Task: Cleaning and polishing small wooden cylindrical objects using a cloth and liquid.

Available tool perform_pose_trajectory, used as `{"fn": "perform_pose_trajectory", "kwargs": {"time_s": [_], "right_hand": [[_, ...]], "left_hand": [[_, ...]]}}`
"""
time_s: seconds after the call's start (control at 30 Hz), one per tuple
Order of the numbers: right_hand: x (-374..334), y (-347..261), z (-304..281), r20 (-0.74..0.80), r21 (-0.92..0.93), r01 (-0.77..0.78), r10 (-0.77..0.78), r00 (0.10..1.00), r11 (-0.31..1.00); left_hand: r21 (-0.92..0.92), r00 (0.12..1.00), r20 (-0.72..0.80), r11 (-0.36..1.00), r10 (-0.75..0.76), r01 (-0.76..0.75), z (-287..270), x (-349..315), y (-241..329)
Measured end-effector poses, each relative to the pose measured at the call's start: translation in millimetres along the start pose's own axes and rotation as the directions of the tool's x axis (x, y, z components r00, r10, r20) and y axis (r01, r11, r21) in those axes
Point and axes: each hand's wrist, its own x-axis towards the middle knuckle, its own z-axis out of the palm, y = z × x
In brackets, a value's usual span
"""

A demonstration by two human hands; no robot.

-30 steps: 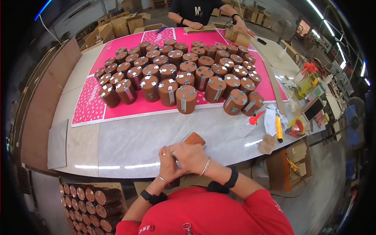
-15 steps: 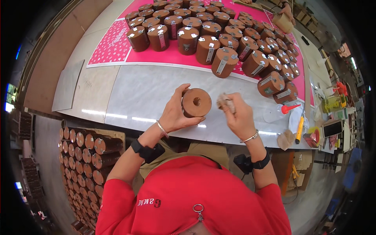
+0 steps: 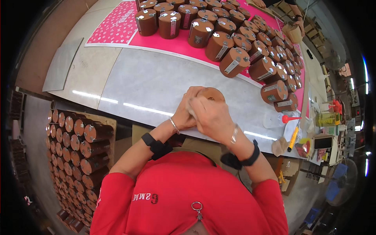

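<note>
Over the grey metal tabletop (image 3: pixel 145 84) I hold a brown cylinder (image 3: pixel 216 94) with a hole in the middle of its end face. My left hand (image 3: pixel 183 112) wraps round its left side. My right hand (image 3: pixel 213 117) lies across the front of the cylinder, fingers curled in and overlapping my left hand. A crumpled pale cloth (image 3: pixel 190 109) is pinched in those fingers, mostly hidden by them. Much of the cylinder's body is covered by both hands.
Rows of brown cylinders (image 3: pixel 234 62) with metal fittings stand on a pink printed sheet (image 3: pixel 166 45). More are stacked (image 3: pixel 94 133) at lower left. On the right lie a red-nozzled bottle (image 3: pixel 289 118), a yellow-handled tool (image 3: pixel 293 139) and a tan wad (image 3: pixel 279 146). Another person's hand (image 3: pixel 299 22) shows at far right.
My right hand has come left with the cloth, from beside the cylinder onto it. The cylinder has moved slightly right. The view has shifted a little.
</note>
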Motion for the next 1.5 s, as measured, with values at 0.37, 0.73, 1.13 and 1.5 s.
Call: {"fn": "perform_pose_trajectory", "kwargs": {"time_s": [0.37,0.73,1.13,1.5], "right_hand": [[-9,-9,-24,0.176,-0.061,-0.168,0.177,0.968,0.984],[-52,-10,-48,0.157,-0.105,-0.26,0.274,0.949,0.96],[-37,1,-35,0.082,-0.151,-0.16,0.174,0.981,0.975],[19,6,-10,0.121,-0.029,0.032,-0.029,0.992,0.999]], "left_hand": [[-0.105,0.995,-0.081,0.994,-0.052,0.043,-2,-2,9],[-0.068,0.993,-0.097,0.996,-0.061,0.055,-2,1,11],[-0.092,0.994,-0.093,0.995,-0.048,0.039,-1,4,14],[-0.094,0.997,0.038,0.993,0.073,-0.069,8,9,-2]]}}
